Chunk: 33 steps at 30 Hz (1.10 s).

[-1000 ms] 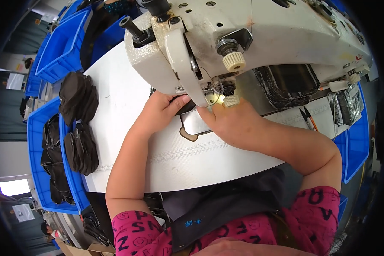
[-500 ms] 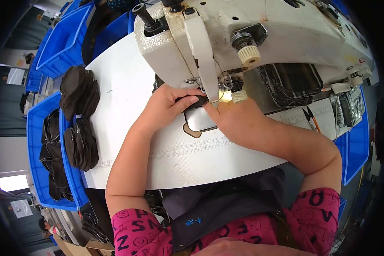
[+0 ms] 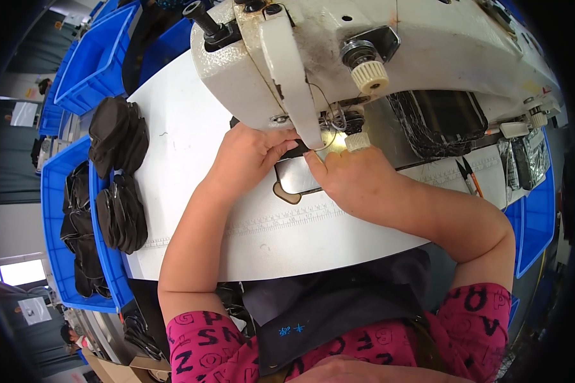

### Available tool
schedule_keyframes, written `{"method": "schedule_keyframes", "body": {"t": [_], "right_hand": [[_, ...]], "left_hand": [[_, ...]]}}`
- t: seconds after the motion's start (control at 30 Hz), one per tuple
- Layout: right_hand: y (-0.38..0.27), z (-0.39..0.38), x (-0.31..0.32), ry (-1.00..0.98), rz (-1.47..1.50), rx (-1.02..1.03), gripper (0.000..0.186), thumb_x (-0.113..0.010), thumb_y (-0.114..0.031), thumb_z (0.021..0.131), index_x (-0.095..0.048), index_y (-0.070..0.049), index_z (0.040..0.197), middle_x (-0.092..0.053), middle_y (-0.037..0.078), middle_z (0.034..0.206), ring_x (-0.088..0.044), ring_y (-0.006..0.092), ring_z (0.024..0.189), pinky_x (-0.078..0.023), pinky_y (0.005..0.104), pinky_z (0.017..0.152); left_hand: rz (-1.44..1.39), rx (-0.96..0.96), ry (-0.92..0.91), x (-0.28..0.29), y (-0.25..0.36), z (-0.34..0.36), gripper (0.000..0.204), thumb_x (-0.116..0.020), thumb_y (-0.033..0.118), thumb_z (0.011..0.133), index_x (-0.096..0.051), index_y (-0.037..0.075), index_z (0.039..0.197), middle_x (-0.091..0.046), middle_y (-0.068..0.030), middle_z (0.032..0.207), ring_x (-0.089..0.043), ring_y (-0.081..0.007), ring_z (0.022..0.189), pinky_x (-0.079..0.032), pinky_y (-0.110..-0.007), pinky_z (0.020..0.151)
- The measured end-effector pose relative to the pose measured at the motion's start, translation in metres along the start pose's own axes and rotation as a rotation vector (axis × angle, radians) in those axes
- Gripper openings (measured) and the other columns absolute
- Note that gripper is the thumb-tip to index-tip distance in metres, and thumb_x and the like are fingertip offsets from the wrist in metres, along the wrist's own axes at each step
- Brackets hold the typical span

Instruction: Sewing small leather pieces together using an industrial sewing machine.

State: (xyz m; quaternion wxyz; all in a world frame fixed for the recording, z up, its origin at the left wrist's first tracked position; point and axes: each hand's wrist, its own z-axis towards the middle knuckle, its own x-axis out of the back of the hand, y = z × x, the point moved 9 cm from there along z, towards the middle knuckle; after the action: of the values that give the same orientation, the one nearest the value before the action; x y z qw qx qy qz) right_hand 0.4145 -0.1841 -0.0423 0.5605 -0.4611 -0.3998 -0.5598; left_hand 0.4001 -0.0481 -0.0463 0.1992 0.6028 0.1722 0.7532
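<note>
A white sewing machine (image 3: 294,80) stands over the table, its lit needle area just beyond my hands. My left hand (image 3: 249,156) is closed on a small black fabric piece (image 3: 292,151), pinching it between thumb and fingers left of the needle. The fabric's far part is hidden under the machine head. From the other side, my right hand (image 3: 358,179) is closed, with the thumb tip at the fabric's right end by the needle. Its other fingers are curled and partly hidden behind a cream tension knob (image 3: 357,141). The metal needle plate (image 3: 298,177) shows between my hands.
Stacked black fabric pouches (image 3: 122,210) lie on the table's left edge, beside a blue bin (image 3: 56,223) holding more. Black panels (image 3: 441,121) are piled under the machine arm. Orange-handled snips (image 3: 471,177) lie at right, near plastic-wrapped packets (image 3: 524,159). A printed ruler (image 3: 281,220) crosses the table.
The machine head appears slightly further left and up in view. My left hand has shifted slightly left with the fabric; my right hand stays almost in place.
</note>
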Motion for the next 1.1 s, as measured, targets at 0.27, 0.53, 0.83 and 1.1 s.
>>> {"method": "schedule_keyframes", "body": {"t": [0.27,0.53,0.83,1.1], "right_hand": [[-0.005,-0.005,-0.004,-0.046,-0.062,0.036,0.028,-0.069,-0.01,0.079,-0.068,0.004,0.103,-0.066,0.005,0.067,-0.067,0.02,0.055,-0.048,0.0361,0.047],[-0.003,-0.004,-0.003,-0.038,-0.044,0.043,0.046,-0.069,-0.01,0.079,-0.068,0.007,0.123,-0.066,0.004,0.067,-0.067,0.0193,0.057,-0.047,0.0345,0.049],[0.007,-0.002,-0.004,0.067,-0.055,0.018,0.05,-0.069,-0.007,0.078,-0.067,0.007,0.126,-0.065,0.002,0.065,-0.066,0.0197,0.055,-0.048,0.0358,0.049],[0.007,-0.002,0.0,-0.038,-0.077,-0.051,0.046,-0.069,-0.012,0.079,-0.071,-0.009,0.125,-0.064,0.005,0.077,-0.067,0.0211,0.065,-0.054,0.0346,0.052]], "left_hand": [[0.053,0.035,-0.021,-0.002,0.013,-0.001,0.013,-0.077,0.011,0.092,-0.076,0.006,0.104,-0.076,-0.0092,0.091,-0.072,-0.0282,0.084,-0.056,-0.037,0.075],[0.087,-0.024,0.063,0.002,0.015,-0.004,0.012,-0.075,0.019,0.091,-0.079,0.012,0.099,-0.076,-0.0072,0.092,-0.071,-0.0293,0.083,-0.058,-0.04,0.073],[0.114,0.074,0.093,0.0,0.01,-0.005,0.017,-0.074,0.022,0.092,-0.08,0.013,0.105,-0.075,-0.0087,0.085,-0.07,-0.0295,0.082,-0.057,-0.04,0.073],[0.105,0.068,0.082,0.003,0.014,-0.007,0.017,-0.074,0.02,0.092,-0.08,0.013,0.106,-0.076,-0.0083,0.092,-0.07,-0.0291,0.086,-0.058,-0.04,0.076]]}}
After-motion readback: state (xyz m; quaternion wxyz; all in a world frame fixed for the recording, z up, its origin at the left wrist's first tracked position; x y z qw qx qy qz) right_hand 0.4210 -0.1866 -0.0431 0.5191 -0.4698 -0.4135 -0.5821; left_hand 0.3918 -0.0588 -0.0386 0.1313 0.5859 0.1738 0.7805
